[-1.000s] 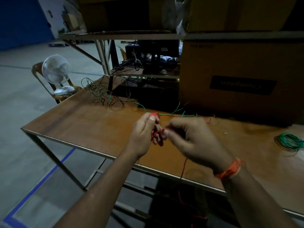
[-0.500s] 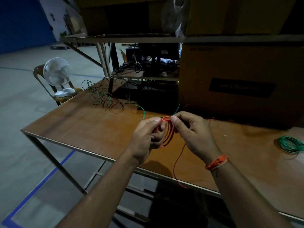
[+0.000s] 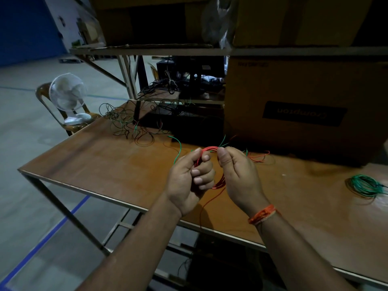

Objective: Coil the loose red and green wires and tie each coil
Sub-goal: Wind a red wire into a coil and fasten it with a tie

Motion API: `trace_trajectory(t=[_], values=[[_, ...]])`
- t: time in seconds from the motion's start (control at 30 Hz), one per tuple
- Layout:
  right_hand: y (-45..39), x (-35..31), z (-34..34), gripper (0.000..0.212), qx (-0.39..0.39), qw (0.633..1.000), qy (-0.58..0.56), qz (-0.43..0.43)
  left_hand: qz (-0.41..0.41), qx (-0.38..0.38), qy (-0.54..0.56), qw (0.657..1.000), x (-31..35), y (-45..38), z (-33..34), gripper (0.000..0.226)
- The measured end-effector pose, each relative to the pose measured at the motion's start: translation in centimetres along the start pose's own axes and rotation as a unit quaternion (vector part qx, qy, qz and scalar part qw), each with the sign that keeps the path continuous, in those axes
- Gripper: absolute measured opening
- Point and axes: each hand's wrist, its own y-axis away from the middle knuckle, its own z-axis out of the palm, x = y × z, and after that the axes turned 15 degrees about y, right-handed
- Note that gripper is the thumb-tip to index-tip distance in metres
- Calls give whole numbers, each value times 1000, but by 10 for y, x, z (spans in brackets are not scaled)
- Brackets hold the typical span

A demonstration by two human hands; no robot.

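Between the two hands, held just above the near edge of the table [image 3: 105, 164], sits a red wire coil [image 3: 212, 148], several thin glossy loops bunched into a narrow ring. The left hand [image 3: 189, 181] has its fingers [image 3: 199, 172] curled round the left side of the ring, thumb up against its top. The right hand [image 3: 238, 177] pinches the top of the loops between thumb and forefinger, its other fingers folded in behind; the lower arc of the coil shows between the two palms. From below the fingers a single loose red strand [image 3: 202, 208] trails down over the table's metal-edged rim. An orange thread band [image 3: 263, 214] wraps the right wrist. Just beyond the fingertips, stray green wire ends [image 3: 178, 151] and a few red ones [image 3: 259, 157] lie on the smooth brown board. Well off to the right of the right hand rests a green wire coil [image 3: 366, 185], round and flat. Farther beyond the left hand is a tangle of dark wires [image 3: 130, 127]. A big cardboard box [image 3: 294, 97] stands behind the hands, and a white fan [image 3: 68, 97] sits on a chair at far left.
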Motion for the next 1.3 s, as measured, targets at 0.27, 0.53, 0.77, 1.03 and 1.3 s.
trace_trajectory(t=[0.27,0.53,0.77,1.03,1.3], values=[[-2,5,-3,43,1,1000,10,-30,-84,-30,64,994,9,-2,-4,37],[4,3,1,43,-9,999,-44,-10,-100,-31,94,990,9,-3,-12,30],[18,3,-2,50,-177,954,-229,82,-28,40,119,992,13,0,-11,37],[53,22,8,12,-250,953,-96,143,105,85,128,983,38,-2,-11,35],[52,-5,-12,24,-300,943,110,-87,219,144,-208,942,23,-7,-27,27]])
